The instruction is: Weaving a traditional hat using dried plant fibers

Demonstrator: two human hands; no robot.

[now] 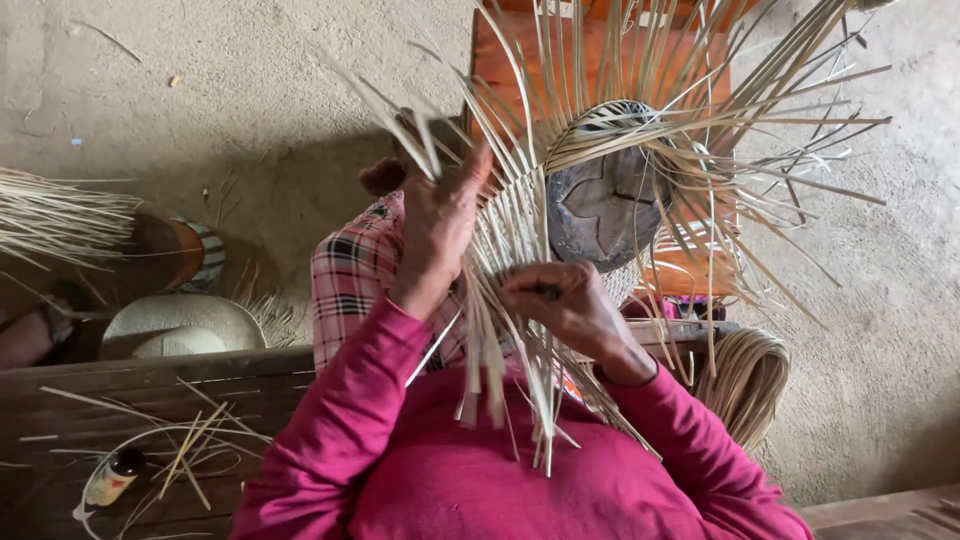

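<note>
Over a pink-sleeved lap, the left hand (440, 225) lifts a fan of pale flat straw strands (500, 240), fingers closed around them. Just to its right, the right hand (565, 300) pinches strands at the weave. Both work a half-woven straw hat (640, 130) on a dark rounded wooden block (605, 205). Loose strands could slip or kink, I judge, if either grip eases.

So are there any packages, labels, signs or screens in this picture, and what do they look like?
Small bottle: lies on the wooden bench at lower left, among loose straw strips; dark brown, dark cap, with a pale label wrapped around it.
No signs or screens show.
</note>
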